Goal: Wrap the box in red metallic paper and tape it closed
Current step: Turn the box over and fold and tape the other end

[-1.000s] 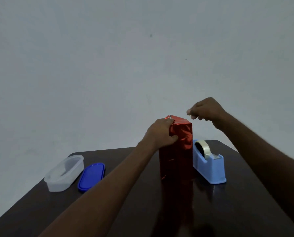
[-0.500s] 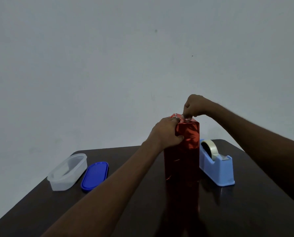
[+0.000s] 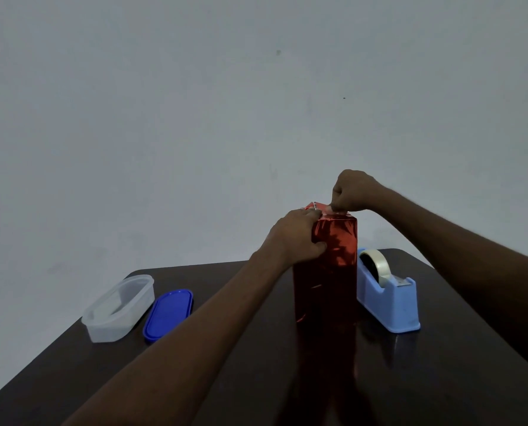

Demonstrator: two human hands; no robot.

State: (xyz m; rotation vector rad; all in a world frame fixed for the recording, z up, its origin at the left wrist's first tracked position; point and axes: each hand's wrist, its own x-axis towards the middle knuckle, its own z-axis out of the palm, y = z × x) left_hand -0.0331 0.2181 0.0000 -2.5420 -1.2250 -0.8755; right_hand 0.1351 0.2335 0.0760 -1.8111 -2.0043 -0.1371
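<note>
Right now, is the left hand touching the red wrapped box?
Touching. The head view shows the left hand gripping the upper left side of the red wrapped box, thumb across its front.

Plain room: bare wall point(image 3: 195, 118), dark table point(image 3: 441, 379)

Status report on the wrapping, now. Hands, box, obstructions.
Left hand grips wrapped box near its top. Right hand pinches at the top fold. Box upright on table, tape dispenser just right. Nothing in the way.

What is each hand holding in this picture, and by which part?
The left hand grips the red wrapped box by its upper left side. The right hand pinches something at the box's top edge, probably tape or a paper flap; which cannot be told.
</note>
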